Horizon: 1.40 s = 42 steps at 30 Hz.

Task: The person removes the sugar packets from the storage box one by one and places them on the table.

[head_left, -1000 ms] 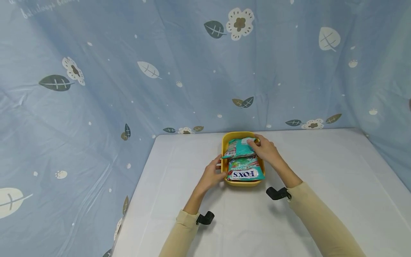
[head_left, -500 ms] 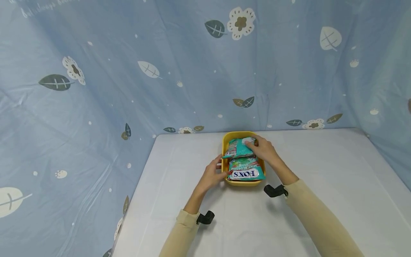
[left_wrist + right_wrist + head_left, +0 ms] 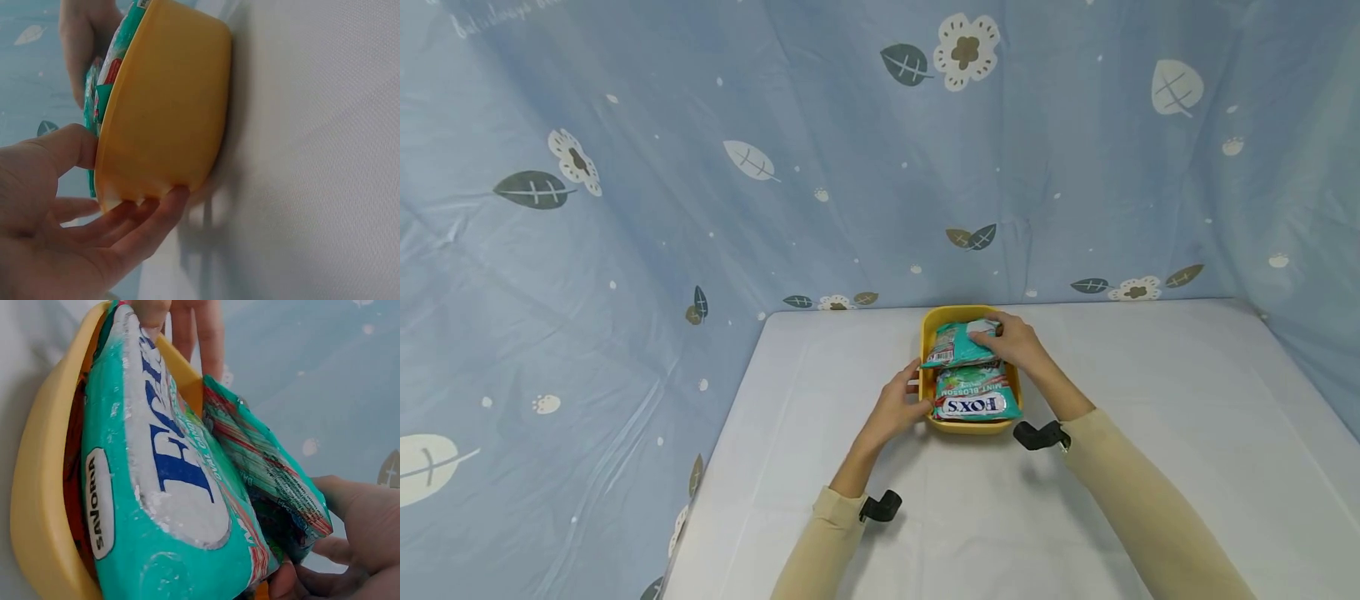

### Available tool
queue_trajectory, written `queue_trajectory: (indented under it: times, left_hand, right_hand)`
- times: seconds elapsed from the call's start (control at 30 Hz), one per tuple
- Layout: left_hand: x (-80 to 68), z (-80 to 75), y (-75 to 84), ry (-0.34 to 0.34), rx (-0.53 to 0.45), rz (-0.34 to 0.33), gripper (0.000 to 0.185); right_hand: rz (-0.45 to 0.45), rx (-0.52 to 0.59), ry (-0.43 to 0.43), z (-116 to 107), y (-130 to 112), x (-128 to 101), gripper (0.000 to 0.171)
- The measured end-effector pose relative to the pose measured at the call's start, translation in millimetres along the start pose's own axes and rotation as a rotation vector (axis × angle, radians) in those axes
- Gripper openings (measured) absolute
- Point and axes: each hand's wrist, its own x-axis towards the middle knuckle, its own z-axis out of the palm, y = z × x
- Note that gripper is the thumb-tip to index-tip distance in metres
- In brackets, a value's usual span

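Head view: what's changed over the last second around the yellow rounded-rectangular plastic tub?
The right hand shifted slightly leftward, its thumb reaching a little further across the far teal plastic packet. Nothing was newly gripped or released. Unchanged: the left hand on the left side of the yellow tub, and the near teal plastic FOX'S packet inside it.

yellow tub [image 3: 169, 94]: floor hidden | sleeves [image 3: 1150, 508]: cut off | barcode [image 3: 941, 356]: too small
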Motion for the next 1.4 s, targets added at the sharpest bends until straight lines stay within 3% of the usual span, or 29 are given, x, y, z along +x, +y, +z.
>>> queue_trajectory:
  times: [0.23, 0.47, 0.87, 1.27, 1.4]
  left_hand:
    - [0.9, -0.5, 0.4, -0.003, -0.008, -0.001, 0.082]
    - [1.4, -0.1, -1.3, -0.006, -0.005, -0.02, 0.082]
    - [1.6, -0.4, -3.5, -0.015, -0.013, 0.004, 0.08]
    - [1.3, -0.6, -1.6, -0.017, -0.025, 0.012, 0.08]
    - [1.5, -0.5, -1.4, -0.013, -0.035, 0.01, 0.08]
  right_hand:
    - [0.024, 0.048, -0.038, -4, -6, 1, 0.068]
    - [0.018, 0.014, -0.056, -7, -9, 3, 0.067]
    - [0.001, 0.019, -0.057, -4, -13, 3, 0.066]
    - [-0.041, 0.027, -0.072, -1, -18, -4, 0.053]
    - [-0.042, 0.103, -0.099, 1, -18, -5, 0.052]
